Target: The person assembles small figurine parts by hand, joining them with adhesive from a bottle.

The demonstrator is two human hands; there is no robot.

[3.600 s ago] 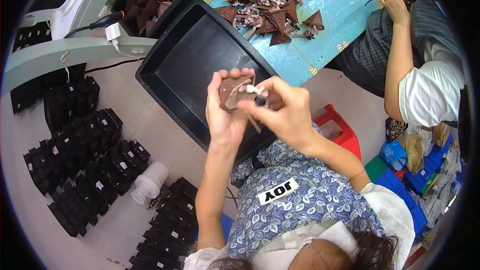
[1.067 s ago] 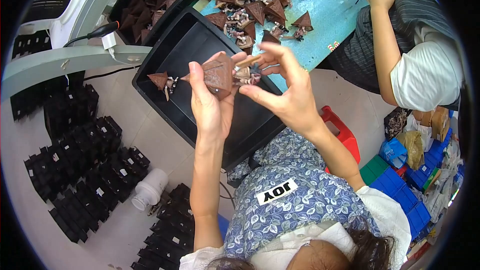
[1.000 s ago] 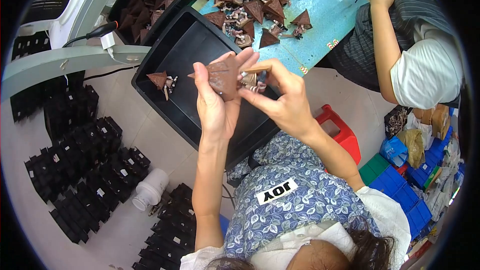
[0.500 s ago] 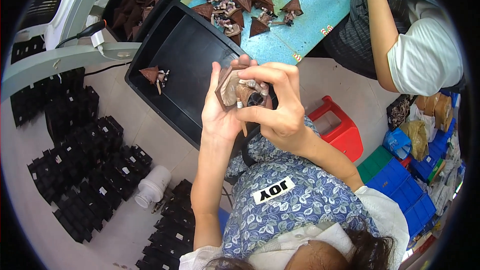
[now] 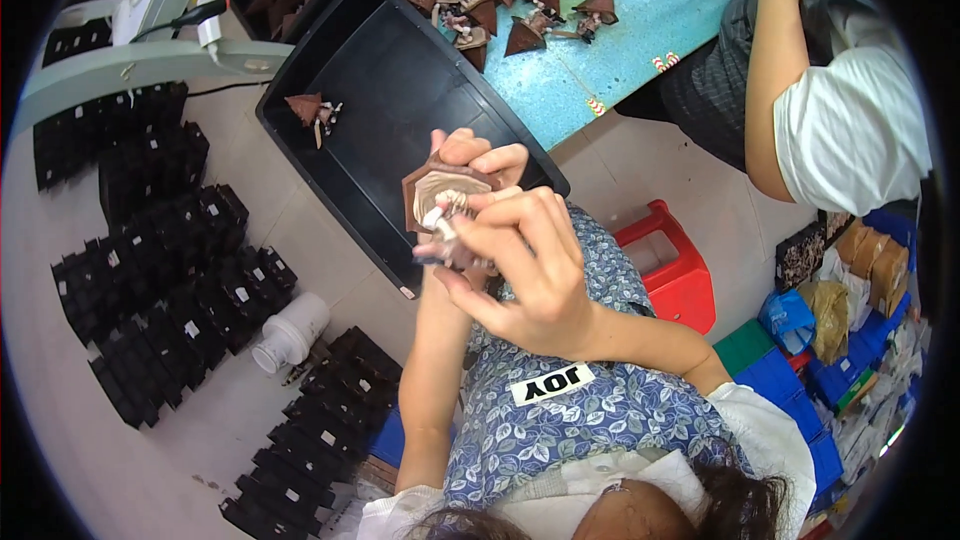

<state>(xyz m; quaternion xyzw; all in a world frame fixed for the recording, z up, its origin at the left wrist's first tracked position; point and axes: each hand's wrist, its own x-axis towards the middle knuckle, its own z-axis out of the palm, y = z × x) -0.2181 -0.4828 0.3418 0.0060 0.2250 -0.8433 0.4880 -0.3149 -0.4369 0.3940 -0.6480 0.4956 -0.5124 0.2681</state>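
Overhead, the left hand (image 5: 470,165) cups a brown cone-shaped part (image 5: 435,190) above the black tray (image 5: 400,90) — its grip wrapped around it. The right hand (image 5: 525,270) pinches the small white pieces (image 5: 440,218) at its centre — fingers pressed together.

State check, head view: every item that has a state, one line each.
Brown cone-shaped part: held up in both hands, hollow side facing camera.
Left hand: grip closed on the part.
Right hand: fingers pinching at its centre.
Black plastic tray: nearly bare, one brown cone inside.
White plastic jar: lying on its side.
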